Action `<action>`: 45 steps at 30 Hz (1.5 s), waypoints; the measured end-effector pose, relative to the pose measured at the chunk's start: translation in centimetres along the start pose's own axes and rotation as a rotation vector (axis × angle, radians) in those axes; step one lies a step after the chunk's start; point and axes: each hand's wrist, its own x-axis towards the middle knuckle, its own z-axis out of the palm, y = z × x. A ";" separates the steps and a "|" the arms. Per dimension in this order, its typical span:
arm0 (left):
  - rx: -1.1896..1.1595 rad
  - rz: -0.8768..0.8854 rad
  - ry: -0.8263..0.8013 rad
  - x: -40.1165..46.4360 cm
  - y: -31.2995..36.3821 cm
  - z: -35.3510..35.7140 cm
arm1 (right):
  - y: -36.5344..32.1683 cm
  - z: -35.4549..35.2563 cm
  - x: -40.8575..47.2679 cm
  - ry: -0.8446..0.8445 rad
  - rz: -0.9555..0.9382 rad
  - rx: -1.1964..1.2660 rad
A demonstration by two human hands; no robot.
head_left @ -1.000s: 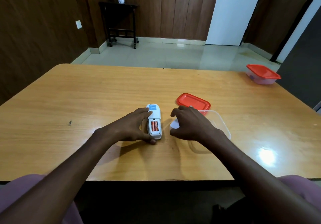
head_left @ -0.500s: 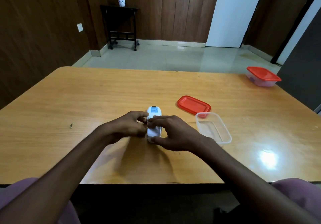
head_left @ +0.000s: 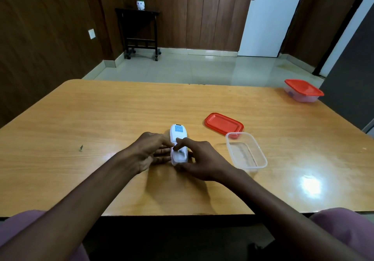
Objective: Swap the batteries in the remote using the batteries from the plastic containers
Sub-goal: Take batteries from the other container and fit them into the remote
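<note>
A white remote (head_left: 179,145) lies face down on the wooden table (head_left: 101,119), its white battery cover over the rear half. My left hand (head_left: 152,151) grips the remote's left side, thumb against its edge. My right hand (head_left: 199,160) holds the remote from the right, with the forefinger pressing on the cover and the thumb at the near end. No batteries show. To the right stands an open clear plastic container (head_left: 245,153), which looks empty, with its red lid (head_left: 223,123) lying just behind it.
A second clear container with a red lid on (head_left: 303,90) stands at the table's far right corner. A small dark mark (head_left: 81,148) is on the table at the left. Beyond the table are a tiled floor and a dark side table (head_left: 139,31).
My right hand came from the table beside the container with the white cover and set it over the battery bay. The orange batteries seen earlier are now covered. Both hands now hold the remote.
</note>
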 end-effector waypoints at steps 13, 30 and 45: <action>-0.053 0.096 -0.205 -0.5 0.2 0.8 | 0.8 -2.0 -1.0 0.149 -0.103 -0.065; -0.002 0.252 -0.385 -1.8 0.1 1.6 | -1.1 -5.4 -1.7 0.234 -0.142 -0.457; -0.090 0.047 -0.405 -1.3 -0.3 1.6 | -0.6 -4.3 -1.5 0.158 -0.141 -0.269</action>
